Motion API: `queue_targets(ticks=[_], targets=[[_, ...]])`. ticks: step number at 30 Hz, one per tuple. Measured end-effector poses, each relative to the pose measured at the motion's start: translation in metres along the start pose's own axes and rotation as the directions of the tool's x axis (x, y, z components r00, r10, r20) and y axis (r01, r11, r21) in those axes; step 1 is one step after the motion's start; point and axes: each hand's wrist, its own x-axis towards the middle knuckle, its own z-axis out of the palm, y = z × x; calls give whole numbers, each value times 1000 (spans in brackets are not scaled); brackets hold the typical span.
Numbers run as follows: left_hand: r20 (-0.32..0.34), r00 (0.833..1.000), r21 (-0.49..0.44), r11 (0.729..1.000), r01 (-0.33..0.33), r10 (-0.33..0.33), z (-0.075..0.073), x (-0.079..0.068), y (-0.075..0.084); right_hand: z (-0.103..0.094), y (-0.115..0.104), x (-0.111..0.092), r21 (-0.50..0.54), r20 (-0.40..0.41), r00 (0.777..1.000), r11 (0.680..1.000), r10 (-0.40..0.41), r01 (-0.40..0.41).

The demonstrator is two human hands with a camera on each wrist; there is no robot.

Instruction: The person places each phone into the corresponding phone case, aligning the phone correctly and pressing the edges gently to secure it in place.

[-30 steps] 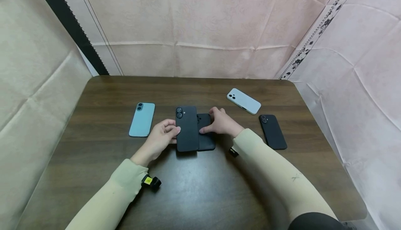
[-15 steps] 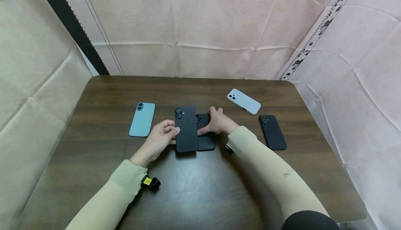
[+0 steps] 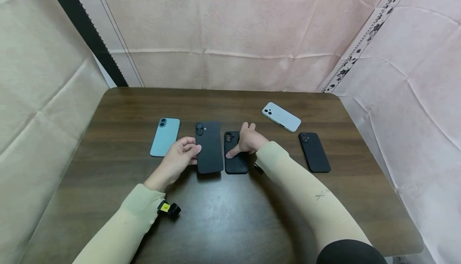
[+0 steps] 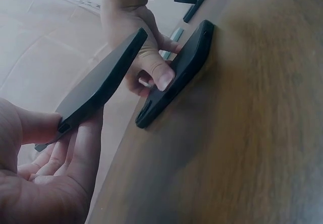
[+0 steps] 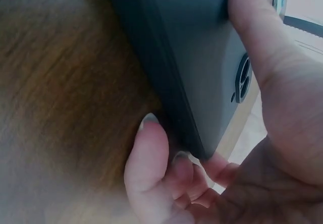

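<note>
My left hand (image 3: 177, 156) grips a black phone (image 3: 210, 152) by its left edge and holds it raised over the table, camera side up. In the left wrist view, thumb and fingers pinch that phone (image 4: 98, 82) from above and below. Just to its right is a second black phone (image 3: 235, 165), also with its back up. My right hand (image 3: 248, 141) holds this one, its thumb on the back and its fingers at the far right edge. Up close in the right wrist view, the second phone (image 5: 202, 57) shows a dark camera block beside the thumb.
A light blue phone (image 3: 165, 138) lies left of my left hand. At the back right rests a white phone (image 3: 281, 117), and another black phone (image 3: 314, 152) lies beyond my right hand. All are on the brown wooden table (image 3: 230, 224), with pale cloth (image 3: 252, 28) hanging behind.
The phone in my left hand has shifted left, so it no longer overlaps the second phone and a narrow gap shows between them. The right forearm has swung slightly left.
</note>
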Motion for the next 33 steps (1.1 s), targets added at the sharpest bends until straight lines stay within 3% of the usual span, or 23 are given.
queue_targets(ticks=[13,20,25,33], targets=[[-19,1000,11,1000,17,-17,-8,-1,-3,1,0,-6,51,29,1000,999,9,-11],[-27,999,-4,1000,20,-20,-10,0,-4,4,5,-10,102,-45,999,995,-13,18],[-28,999,-11,1000,22,-23,-10,1,-4,6,17,-14,231,-90,995,971,-42,62],[-18,999,-21,999,32,-32,-13,2,-6,4,42,-16,344,-118,986,926,-120,154]])
